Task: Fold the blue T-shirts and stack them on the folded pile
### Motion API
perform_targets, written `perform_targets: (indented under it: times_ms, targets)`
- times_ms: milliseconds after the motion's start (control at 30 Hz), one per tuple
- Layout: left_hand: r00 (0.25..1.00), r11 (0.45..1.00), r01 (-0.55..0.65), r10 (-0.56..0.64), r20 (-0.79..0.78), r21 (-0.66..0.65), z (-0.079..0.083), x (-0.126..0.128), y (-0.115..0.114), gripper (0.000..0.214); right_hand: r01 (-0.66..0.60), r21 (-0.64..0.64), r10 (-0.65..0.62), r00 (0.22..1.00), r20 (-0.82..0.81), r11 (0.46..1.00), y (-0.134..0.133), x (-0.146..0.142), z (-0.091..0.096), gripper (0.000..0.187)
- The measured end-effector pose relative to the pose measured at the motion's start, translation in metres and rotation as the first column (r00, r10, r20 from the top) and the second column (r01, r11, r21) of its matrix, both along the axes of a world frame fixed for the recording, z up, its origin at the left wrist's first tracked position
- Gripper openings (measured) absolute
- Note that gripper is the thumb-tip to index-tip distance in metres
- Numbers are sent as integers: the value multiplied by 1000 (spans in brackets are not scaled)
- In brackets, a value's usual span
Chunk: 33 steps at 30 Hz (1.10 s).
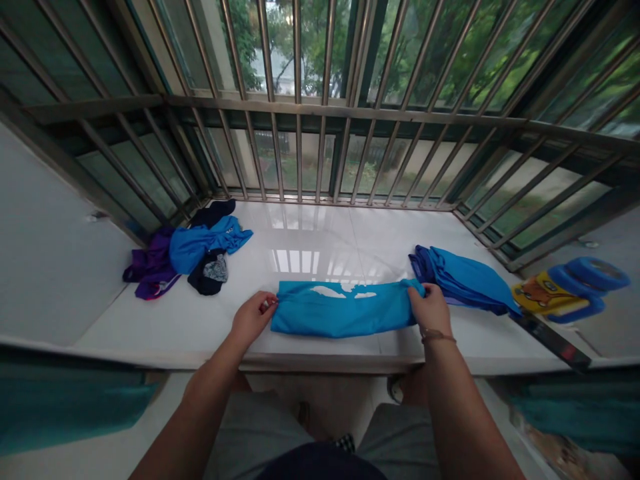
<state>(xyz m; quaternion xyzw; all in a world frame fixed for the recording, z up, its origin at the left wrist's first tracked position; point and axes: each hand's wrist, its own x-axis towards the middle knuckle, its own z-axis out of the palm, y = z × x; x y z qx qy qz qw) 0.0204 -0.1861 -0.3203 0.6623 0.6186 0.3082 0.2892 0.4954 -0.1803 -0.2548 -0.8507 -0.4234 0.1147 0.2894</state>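
A bright blue garment with a white print lies folded into a long strip on the white sill, near its front edge. My left hand pinches the strip's left end between thumb and fingers. At the opposite end, my right hand has its fingers closed on the fabric near the upper right corner. Just beyond my right hand rests a stack of folded blue and purple clothes. A loose heap with a crumpled blue garment, a purple garment and dark pieces sits to the left.
A yellow and blue container stands at the right by the wall, with a dark flat box in front of it. Metal window bars enclose the back and sides of the white sill. Teal cloth hangs below left.
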Motion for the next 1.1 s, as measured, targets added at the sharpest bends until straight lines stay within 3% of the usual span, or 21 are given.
perform_targets:
  times_ms: [100, 233, 300, 400, 533, 667, 733, 833, 900, 933, 967, 1000, 1100]
  targets:
    - [995, 997, 62, -58, -78, 50, -1, 3, -1, 28, -93, 171, 93, 996, 6, 981, 6, -48, 24, 31]
    - [992, 999, 50, -50, -119, -5, -5, 0, 2, 31, -403, 243, 394, 915, 87, 882, 14, -145, 45, 19]
    - [995, 998, 48, -50, -88, -32, -6, -2, 7, 33, -527, 180, 512, 850, 123, 831, 16, -200, 46, 18]
    - [998, 994, 60, -59, 22, -89, -5, -5, 15, 33, -647, -33, 646, 754, 123, 761, 14, -276, 33, 22]
    - [979, 974, 60, -14, 205, -220, -1, -10, 20, 37, -749, -228, 776, 628, 57, 623, -1, -337, 4, 27]
    - [969, 957, 47, 26, 245, -286, 0, -12, 28, 49, -797, -158, 812, 571, 120, 584, -24, -341, -17, 27]
    - [971, 944, 53, 28, 239, -325, -1, -11, 35, 53, -839, -106, 842, 517, 156, 534, -38, -331, -23, 33]
    - [981, 930, 39, 35, 192, -365, -1, -8, 43, 58, -920, -22, 904, 378, 201, 390, -62, -311, -29, 51]
    - [986, 930, 18, 44, 159, -367, -2, -5, 45, 57, -960, 42, 927, 280, 249, 279, -75, -295, -34, 47]
    - [987, 932, 7, 51, 150, -363, -2, -3, 45, 56, -964, 70, 922, 266, 281, 257, -79, -287, -36, 42]
    - [988, 934, -5, 59, 139, -356, -2, -2, 44, 55, -959, 92, 905, 284, 316, 269, -82, -277, -39, 38]
    - [991, 938, -18, 64, 122, -346, -2, -1, 42, 54, -943, 106, 876, 333, 349, 317, -83, -267, -42, 37]
    - [998, 954, -50, 56, 13, -294, -1, 0, 38, 53, -862, 72, 769, 483, 419, 502, -80, -235, -54, 39]
